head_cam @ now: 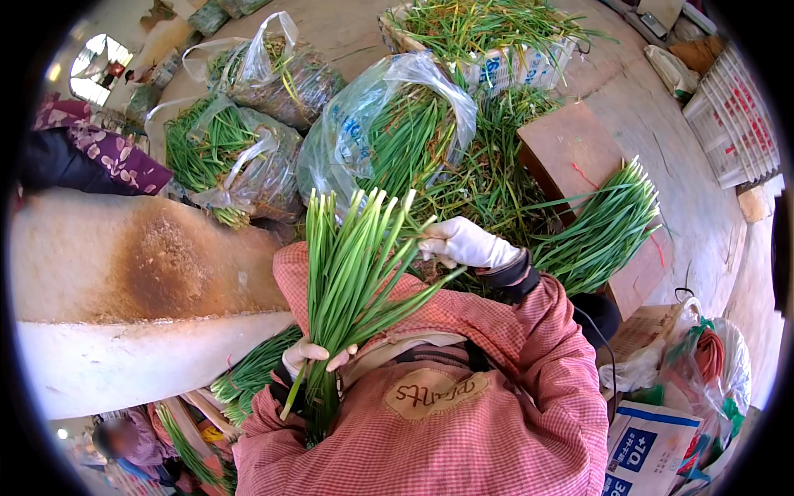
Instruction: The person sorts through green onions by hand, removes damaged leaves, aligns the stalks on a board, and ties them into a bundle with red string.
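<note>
My left hand [313, 358] is closed around a loose bunch of garlic chives [347, 279], low on its leafy part. The pale cut-looking stem ends point up and away from me, and the leaves hang against my pink checked smock [422, 446]. My right hand [468, 243], in a white glove, pinches thin strands at the bunch's right side, near the stem ends. Exactly which strands lie between the fingertips is hard to make out. Right of that hand, a larger bundle of chives [605, 226] rests on a brown board [570, 142] with red ties on it.
Clear plastic bags of chives [353, 136] stand ahead, beside a heap of loose leaves [490, 167]. A heaped crate [521, 65] is behind them. At left is a stained low wall [205, 260]; tied chives [260, 372] lie below it. Other people's clothing shows at far left.
</note>
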Available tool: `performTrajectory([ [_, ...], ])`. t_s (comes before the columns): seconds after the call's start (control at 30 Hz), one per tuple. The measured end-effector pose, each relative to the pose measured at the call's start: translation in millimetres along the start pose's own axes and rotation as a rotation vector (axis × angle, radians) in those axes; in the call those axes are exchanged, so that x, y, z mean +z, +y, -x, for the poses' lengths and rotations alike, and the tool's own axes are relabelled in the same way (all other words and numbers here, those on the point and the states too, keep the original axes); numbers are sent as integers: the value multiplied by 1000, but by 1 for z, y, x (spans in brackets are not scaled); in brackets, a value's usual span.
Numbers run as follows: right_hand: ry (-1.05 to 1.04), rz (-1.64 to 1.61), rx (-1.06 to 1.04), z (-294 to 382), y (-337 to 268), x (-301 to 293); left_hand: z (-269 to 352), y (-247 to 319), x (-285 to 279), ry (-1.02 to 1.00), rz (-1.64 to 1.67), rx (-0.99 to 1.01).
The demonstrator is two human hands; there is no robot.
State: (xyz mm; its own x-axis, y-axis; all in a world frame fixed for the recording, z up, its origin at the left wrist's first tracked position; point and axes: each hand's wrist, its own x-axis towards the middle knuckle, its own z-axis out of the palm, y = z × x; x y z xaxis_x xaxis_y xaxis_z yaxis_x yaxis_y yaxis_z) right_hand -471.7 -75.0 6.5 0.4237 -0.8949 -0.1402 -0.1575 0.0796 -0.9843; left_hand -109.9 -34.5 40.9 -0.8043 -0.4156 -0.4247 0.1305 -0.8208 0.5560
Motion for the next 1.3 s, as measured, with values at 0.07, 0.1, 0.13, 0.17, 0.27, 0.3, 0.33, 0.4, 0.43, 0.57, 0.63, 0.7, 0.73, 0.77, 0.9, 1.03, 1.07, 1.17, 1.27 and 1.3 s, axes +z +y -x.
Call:
performTrajectory([
  [0.07, 9, -117, -41, 0, 15, -5, 1, 9, 1, 16, -19, -23],
  [0.1, 37, -71, -53, 1, 3, -10, 6, 12, -1, 50, -50, -57],
  [0.13, 132, -147, -40, 1, 0, -18, 8, 16, -2, 76, -82, -96],
  [0.17, 224, -223, -27, 0, 1, -29, 14, 19, -2, 78, -82, -92],
  [0.27, 894, -359, -218, 0, 34, -88, 40, 28, 9, 160, -154, -87],
  [0.3, 1174, -431, -122, 9, 50, -116, 42, 32, 14, 199, -162, -86],
  [0.33, 1226, 65, 26, 25, 105, -153, 33, 35, 14, 204, -208, -90],
  [0.4, 1042, 828, 431, 5, 124, -115, 37, 37, 11, 276, -246, -71],
  [0.43, 873, 896, 662, -7, 97, -66, 40, 36, 10, 305, -312, -34],
  [0.57, 29, -281, 410, -27, 105, 39, 11, 42, 24, 367, -551, 51],
  [0.63, -35, -984, 203, -43, 90, 88, 1, 27, 25, 397, -812, 112],
  [0.7, -77, -1686, 88, -60, 48, 111, -17, -7, 26, 704, -1572, 413],
  [0.73, -52, -1690, 85, -61, 48, 108, -32, -4, 68, 847, -1607, -4],
  [0.77, -125, -1708, -48, -60, 50, 106, -33, -20, 52, 614, -1704, 196],
  [0.9, -94, -1471, -20, -57, 62, 89, -19, 18, 20, 274, -1306, 303],
  [1.03, -224, -1454, -63, -57, 14, 88, -70, 22, -27, 35, -653, -15],
  [1.07, -385, -1337, -316, -70, 30, 88, -80, 11, -32, -86, -530, -313],
  [1.17, -119, -1186, -70, -61, 32, 77, -76, -28, -8, -52, -218, -101],
  [1.27, 377, -634, 144, -26, 18, -5, -63, -43, -17, 100, -288, -40],
  [1.3, 626, -499, 166, -16, 31, -28, -63, -45, -12, 102, -288, -38],
])
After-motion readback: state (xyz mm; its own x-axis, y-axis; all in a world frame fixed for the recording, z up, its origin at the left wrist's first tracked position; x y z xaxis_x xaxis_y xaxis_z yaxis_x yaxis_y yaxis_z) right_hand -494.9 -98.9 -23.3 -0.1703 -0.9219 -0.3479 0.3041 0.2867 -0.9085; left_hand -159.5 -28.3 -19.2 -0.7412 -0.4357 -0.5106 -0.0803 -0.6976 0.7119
